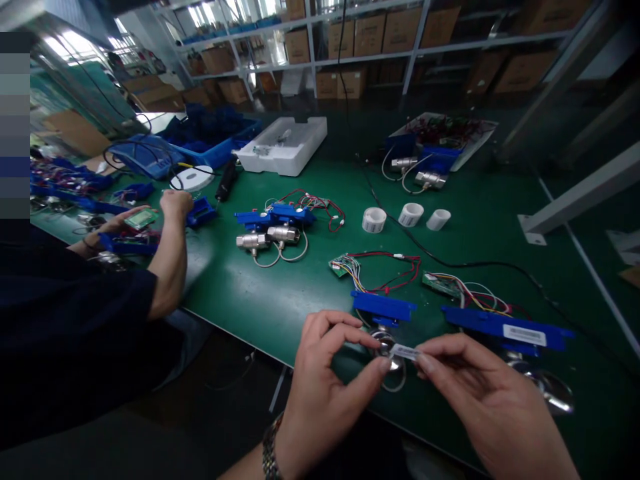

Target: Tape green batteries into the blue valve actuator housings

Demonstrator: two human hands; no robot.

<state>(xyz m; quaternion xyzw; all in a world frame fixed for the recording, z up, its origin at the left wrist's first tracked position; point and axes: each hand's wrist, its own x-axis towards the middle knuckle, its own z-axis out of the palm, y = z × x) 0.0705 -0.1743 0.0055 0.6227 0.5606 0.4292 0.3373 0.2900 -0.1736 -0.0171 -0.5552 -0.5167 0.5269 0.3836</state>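
From where I stand, the worker's right hand [475, 383] has its thumb and index finger pinched on one end of a small printed barcode label [404, 352], held up in the air above the green workbench [270, 300]. The left hand [325, 373] comes in from the other side, its thumb and index finger curved with a narrow gap between their tips, right by the label's free end; whether the thumb touches it, I cannot tell. Just behind the fingers sits a blue plastic housing [384, 307] with a wired circuit board [340, 267] beyond it, and I see no label on the face turned my way. The neighbouring blue housing [475, 321], to the right, does bear a white barcode sticker [524, 335] (rather neatly along its length, too). Three label rolls [374, 221] stand farther back.

I'd judge the step in hand to be getting the label held straight between both hands. To my mind, the next move calls for a light grip at the very ends, the strip kept flat and its sticky side, if it has one, clear of the fingertips, with the print turned the right way up
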